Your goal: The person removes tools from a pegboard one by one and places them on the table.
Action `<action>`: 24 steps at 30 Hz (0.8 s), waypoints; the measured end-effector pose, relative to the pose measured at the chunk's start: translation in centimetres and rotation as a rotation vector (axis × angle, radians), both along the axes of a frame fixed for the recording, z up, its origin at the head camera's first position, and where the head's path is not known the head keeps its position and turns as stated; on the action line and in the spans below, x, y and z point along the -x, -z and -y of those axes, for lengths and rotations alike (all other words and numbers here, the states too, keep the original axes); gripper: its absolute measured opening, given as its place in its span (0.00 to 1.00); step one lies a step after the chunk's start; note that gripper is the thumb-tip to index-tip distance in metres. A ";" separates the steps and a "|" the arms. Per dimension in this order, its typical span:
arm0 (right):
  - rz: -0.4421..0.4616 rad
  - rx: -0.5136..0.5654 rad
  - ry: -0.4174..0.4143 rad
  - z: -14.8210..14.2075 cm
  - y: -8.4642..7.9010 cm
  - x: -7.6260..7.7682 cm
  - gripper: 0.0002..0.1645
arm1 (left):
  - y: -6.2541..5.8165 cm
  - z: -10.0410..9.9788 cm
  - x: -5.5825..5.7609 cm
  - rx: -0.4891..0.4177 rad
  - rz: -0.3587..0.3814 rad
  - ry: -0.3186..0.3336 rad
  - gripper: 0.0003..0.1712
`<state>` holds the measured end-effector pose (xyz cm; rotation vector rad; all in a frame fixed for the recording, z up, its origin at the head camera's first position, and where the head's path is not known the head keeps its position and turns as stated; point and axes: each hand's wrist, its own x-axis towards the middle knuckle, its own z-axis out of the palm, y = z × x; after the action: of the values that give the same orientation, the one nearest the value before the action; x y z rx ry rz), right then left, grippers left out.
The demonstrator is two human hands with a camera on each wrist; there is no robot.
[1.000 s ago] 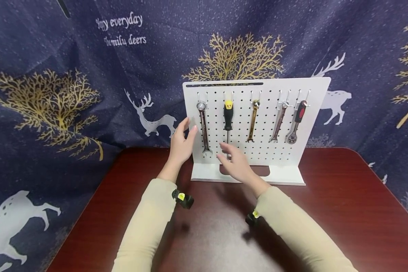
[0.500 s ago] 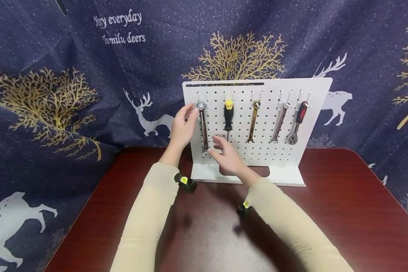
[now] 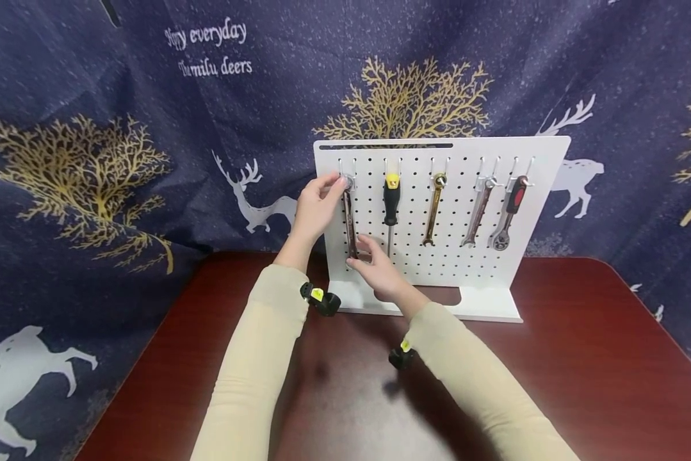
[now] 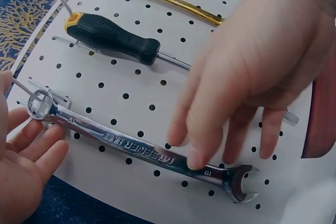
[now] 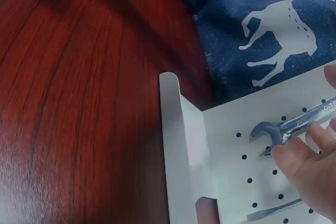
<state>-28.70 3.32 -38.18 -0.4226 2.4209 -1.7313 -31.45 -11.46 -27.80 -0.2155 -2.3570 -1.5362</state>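
Note:
A chrome combination wrench (image 4: 123,141) hangs by its ring end on a hook at the left of a white pegboard (image 3: 455,272). My left hand (image 3: 316,203) is at its ring end; in the left wrist view the extended fingers (image 4: 44,153) lie right beside and under the ring, thumb at the frame's edge. Lower down, my right hand (image 3: 382,272) reaches the open-jaw end with loosely bent fingers, a fingertip overlapping the shank in the left wrist view. The right wrist view shows fingertips (image 5: 294,150) close by the wrench's open end (image 5: 270,132). Neither hand wraps the shank.
Just right of the wrench hangs a black-and-yellow screwdriver (image 3: 391,200). Farther right are a gold wrench (image 3: 433,211), another silver wrench (image 3: 479,211) and a ratchet handle (image 3: 508,214). The pegboard stands on a dark red table (image 3: 581,358) before a patterned blue cloth (image 3: 276,115).
My left hand has risen along the wrench to its ring end. My right hand has moved left from the screwdriver's shaft to the wrench's lower end. The wrench still hangs on its hook.

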 end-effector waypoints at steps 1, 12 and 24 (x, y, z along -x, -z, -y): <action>0.003 0.005 0.000 0.0 0.1 -0.1 0.39 | 0.0 -0.1 -0.1 0.005 0.004 0.001 0.28; -0.013 0.024 0.038 0.3 2.3 -0.6 0.26 | 0.0 -0.6 -0.6 -0.079 0.037 0.071 0.26; -0.030 0.149 0.040 0.6 3.8 -2.4 0.14 | -0.4 -0.5 -0.4 -0.169 0.053 0.060 0.20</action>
<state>-26.28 2.77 -42.01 -0.4234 2.3446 -1.9437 -31.00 -10.97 -27.35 -0.2099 -2.2629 -1.7799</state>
